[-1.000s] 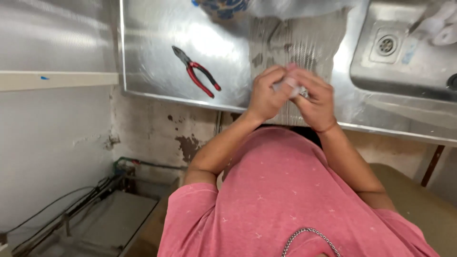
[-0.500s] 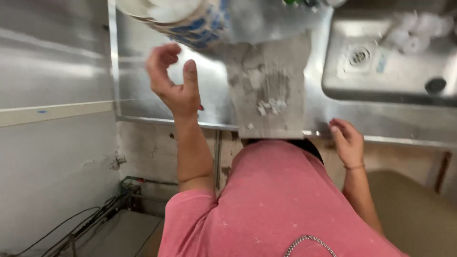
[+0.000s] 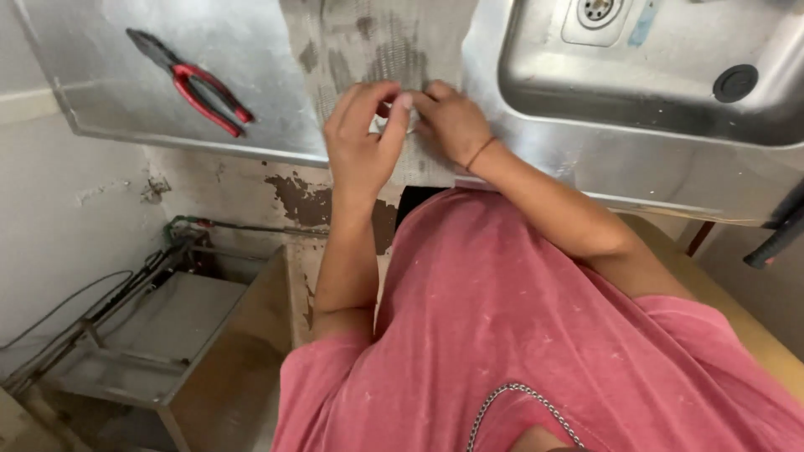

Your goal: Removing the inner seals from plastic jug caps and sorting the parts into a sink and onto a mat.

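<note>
Shirt: a faded pink shirt [image 3: 536,335] fills the near view, with a thin metal chain [image 3: 519,402] hanging at the chest, closest to the camera and well short of the hands.

Left hand: the left hand [image 3: 362,142] rests on the cloth with fingers curled in, thumb and forefinger drawn narrow toward the meeting point with the other hand; whether they pinch a small item there I cannot tell, since the knuckles cover it.

Right hand: the right hand [image 3: 448,121] touches the left at the fingertips, fingers bent and closed down; a thin band sits at its wrist. What lies under them is hidden.

Cloth: a stained grey cloth [image 3: 377,50] lies directly under both hands and runs away from them up the counter, its near end hanging over the counter's edge. It seems laid there as a pad to work on, keeping small parts off the bare metal.

Pliers: red-handled pliers [image 3: 197,84] lie to the left of the grip, well apart, jaws pointing away, within arm's reach but untouched.

Sink: a steel sink basin [image 3: 670,92] sits to the right of the grip and beyond it, with a drain [image 3: 596,8] at the far end and a dark round plug [image 3: 735,82] further right.

Surface: the steel counter [image 3: 100,92] is dull and scuffed.

Room: below the counter, a wall with peeled paint [image 3: 293,192], loose cables [image 3: 126,285] and a low metal frame [image 3: 151,335] to the left.
</note>
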